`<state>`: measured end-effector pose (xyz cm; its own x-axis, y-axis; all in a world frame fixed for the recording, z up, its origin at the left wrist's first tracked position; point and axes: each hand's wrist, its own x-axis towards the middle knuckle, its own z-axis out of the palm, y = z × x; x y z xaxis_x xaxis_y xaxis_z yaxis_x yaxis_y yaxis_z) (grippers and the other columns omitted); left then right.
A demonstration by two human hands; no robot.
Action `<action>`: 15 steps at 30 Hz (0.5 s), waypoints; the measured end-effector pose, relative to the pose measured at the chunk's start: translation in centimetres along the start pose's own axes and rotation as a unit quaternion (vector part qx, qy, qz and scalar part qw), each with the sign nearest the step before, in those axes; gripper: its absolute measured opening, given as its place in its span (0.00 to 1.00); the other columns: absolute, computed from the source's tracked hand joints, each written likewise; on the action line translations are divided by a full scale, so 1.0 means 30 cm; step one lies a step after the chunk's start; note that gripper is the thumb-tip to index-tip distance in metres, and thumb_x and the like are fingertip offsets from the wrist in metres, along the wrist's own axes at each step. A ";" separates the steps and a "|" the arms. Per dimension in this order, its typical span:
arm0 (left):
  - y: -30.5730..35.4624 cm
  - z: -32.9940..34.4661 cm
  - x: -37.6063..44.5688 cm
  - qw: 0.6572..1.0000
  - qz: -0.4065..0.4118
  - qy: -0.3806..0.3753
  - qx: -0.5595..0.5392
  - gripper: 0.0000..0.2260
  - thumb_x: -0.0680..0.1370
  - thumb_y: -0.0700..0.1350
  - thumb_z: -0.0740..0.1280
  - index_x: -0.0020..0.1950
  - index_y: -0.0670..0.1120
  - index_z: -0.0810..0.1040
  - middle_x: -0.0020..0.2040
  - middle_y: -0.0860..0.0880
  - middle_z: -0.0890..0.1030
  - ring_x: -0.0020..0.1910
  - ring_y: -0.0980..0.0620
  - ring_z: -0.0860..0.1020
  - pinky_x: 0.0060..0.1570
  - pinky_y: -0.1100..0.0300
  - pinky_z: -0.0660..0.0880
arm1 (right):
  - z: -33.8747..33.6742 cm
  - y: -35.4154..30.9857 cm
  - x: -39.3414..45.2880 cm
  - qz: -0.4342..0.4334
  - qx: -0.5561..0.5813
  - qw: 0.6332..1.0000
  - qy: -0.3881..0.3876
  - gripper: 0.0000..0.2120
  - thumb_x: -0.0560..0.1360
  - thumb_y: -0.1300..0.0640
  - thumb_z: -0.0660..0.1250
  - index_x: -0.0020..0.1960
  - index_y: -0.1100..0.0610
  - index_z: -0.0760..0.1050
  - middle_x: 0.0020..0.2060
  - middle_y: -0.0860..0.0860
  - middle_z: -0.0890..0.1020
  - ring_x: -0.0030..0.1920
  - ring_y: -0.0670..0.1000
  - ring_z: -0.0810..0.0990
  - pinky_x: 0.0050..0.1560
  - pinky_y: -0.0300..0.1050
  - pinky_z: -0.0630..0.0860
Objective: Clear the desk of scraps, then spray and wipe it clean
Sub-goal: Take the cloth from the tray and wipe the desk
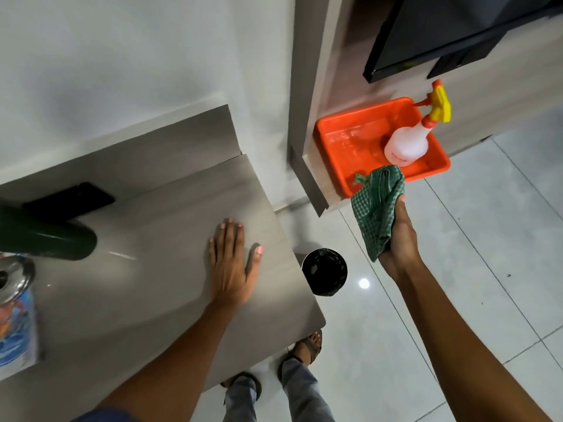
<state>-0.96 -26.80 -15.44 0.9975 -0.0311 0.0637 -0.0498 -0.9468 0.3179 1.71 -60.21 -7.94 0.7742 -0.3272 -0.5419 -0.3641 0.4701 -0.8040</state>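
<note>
The grey desk [158, 214] fills the lower left. My left hand [233, 263] lies flat on its right part, fingers spread, holding nothing. Off the desk's right edge, my right hand [399, 239] is closed around a green checked cloth [376, 208], held in the air just in front of an orange tray [341, 138]. A white spray bottle [409, 143] with a yellow and orange trigger stands inside that tray. No scraps show on the desk surface.
A black bin [324, 271] stands on the tiled floor beside the desk's right edge. A dark green bottle [48, 239], a black phone [70, 199] and a steel-lidded container [13, 278] sit at the desk's left. A dark screen [457, 32] hangs above the tray's shelf.
</note>
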 end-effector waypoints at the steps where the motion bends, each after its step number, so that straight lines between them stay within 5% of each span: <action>1: 0.025 0.010 0.009 1.000 -0.002 0.000 -0.001 0.31 0.87 0.60 0.57 0.84 0.43 0.68 0.87 0.42 0.66 0.87 0.39 0.64 0.84 0.37 0.62 | 0.008 -0.021 0.015 -0.009 -0.002 1.000 -0.007 0.28 0.89 0.37 0.55 0.83 0.50 0.71 0.74 0.51 0.82 0.75 0.53 0.80 0.81 0.55 0.72; 9: 0.138 0.084 0.056 1.000 0.010 -0.002 0.022 0.32 0.88 0.63 0.53 0.87 0.46 0.65 0.88 0.45 0.62 0.88 0.43 0.61 0.86 0.39 0.59 | 0.061 -0.198 0.185 -0.107 -0.051 0.991 -0.055 0.27 0.92 0.43 0.51 0.85 0.54 0.67 0.77 0.55 0.79 0.77 0.56 0.78 0.80 0.59 0.73; 15: 0.120 0.108 0.051 0.996 0.003 -0.028 0.080 0.35 0.87 0.68 0.49 0.90 0.50 0.54 0.91 0.49 0.53 0.90 0.47 0.52 0.88 0.41 0.55 | 0.118 -0.266 0.380 -0.223 -0.275 0.934 -0.045 0.25 0.91 0.44 0.53 0.83 0.53 0.69 0.75 0.53 0.79 0.75 0.52 0.78 0.75 0.49 0.77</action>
<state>0.55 -31.30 -17.26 0.9986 -0.0512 0.0115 -0.0524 -0.9853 0.1626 15.27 -64.78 -6.83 0.9435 -0.3085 -0.1207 -0.1872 -0.1957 -0.9626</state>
